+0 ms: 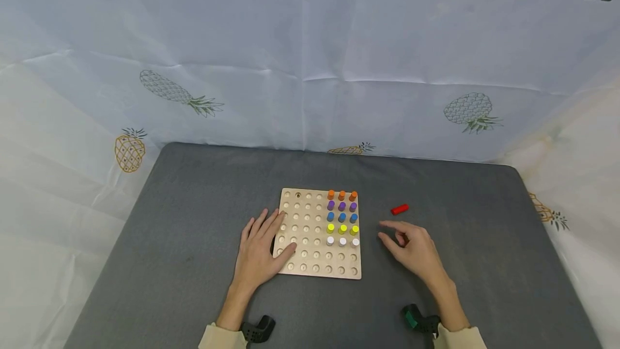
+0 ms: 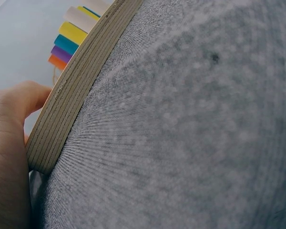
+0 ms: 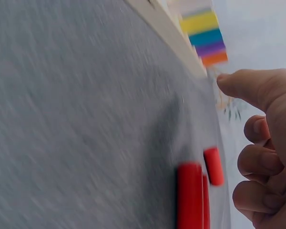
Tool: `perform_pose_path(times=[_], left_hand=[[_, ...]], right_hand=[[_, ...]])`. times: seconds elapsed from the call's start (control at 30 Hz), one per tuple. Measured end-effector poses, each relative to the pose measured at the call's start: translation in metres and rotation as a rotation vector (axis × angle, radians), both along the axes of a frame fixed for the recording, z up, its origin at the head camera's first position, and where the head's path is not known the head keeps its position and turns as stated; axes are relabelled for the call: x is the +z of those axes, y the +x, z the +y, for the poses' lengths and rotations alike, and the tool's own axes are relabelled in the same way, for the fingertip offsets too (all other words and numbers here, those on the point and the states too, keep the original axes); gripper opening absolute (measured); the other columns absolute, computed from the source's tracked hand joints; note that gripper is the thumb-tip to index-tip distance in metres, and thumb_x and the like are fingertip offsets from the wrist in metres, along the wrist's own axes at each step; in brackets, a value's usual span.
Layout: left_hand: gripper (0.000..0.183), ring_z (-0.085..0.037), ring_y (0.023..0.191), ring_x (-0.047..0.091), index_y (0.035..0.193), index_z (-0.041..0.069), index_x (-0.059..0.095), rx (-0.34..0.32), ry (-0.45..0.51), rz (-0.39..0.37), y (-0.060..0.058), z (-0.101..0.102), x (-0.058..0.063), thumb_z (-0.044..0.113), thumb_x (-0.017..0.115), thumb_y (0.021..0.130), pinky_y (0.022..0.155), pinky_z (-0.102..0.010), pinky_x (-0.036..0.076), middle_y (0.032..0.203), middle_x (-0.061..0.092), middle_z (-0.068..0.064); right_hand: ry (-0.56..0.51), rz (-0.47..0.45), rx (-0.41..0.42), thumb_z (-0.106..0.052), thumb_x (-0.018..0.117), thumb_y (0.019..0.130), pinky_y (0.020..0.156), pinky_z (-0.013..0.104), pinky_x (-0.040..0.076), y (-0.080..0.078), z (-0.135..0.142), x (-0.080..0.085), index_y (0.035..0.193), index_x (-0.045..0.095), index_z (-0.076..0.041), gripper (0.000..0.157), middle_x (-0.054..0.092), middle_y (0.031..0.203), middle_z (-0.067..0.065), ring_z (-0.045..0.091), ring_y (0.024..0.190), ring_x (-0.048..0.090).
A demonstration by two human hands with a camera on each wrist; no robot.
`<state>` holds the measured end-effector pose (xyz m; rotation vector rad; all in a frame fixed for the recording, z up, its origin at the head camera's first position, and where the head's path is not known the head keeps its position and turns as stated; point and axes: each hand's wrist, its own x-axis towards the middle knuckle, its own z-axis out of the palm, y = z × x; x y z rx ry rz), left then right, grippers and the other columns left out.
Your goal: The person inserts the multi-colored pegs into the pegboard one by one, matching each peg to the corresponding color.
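A pale wooden pegboard [image 1: 310, 257] with rows of round holes lies on the table. Orange [image 1: 342, 196], purple [image 1: 342, 207], blue [image 1: 342, 217], yellow [image 1: 342, 229] and white pegs [image 1: 342, 242] stand upright in rows along its right side. My left hand [image 1: 259, 255] rests at the board's left edge, its thumb and fingertips over the border. Right of the board hovers my right hand [image 1: 411, 246], thumb and index finger apart, the other fingers curled loosely around nothing. Just beyond it lies a red peg [image 1: 399, 209]. The right wrist view shows a nearer red peg [image 3: 189, 195] and others partly hidden.
A dark grey cloth covers the table [image 1: 194, 187]. Behind it hangs a white curtain [image 1: 310, 26] printed with pineapples. Black wrist devices, one on the left wrist [image 1: 259, 329] and one on the right wrist [image 1: 420, 319], stick out over the near part of the table.
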<state>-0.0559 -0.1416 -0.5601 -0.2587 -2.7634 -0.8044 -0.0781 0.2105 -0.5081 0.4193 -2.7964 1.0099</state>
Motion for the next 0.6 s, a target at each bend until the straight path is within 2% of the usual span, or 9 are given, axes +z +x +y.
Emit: perform_pose_path(times=[0.2,0.6], left_hand=[[0.075,-0.033,0.150,0.043,0.151,0.019,0.052,-0.001,0.003,-0.003,-0.001,0.000,0.000,0.051,0.071,0.086,0.126,-0.054,0.024,0.154,0.055,-0.006],[0.075,-0.033,0.150,0.043,0.151,0.019,0.052,0.000,-0.004,-0.015,0.000,0.000,0.000,0.052,0.071,0.087,0.126,-0.055,0.024,0.154,0.055,-0.006]], right_hand=[[0.005,0.024,-0.031,-0.008,0.082,0.085,0.040,0.017,0.020,-0.014,0.020,-0.003,0.112,0.077,-0.007,0.027,0.033,0.055,-0.010,-0.005,0.046,0.019],[0.048,-0.038,-0.058,-0.009,0.078,0.089,0.044,0.018,0.022,-0.028,0.034,-0.008,0.119,0.075,-0.009,0.030,0.040,0.064,-0.005,-0.002,0.049,0.023]])
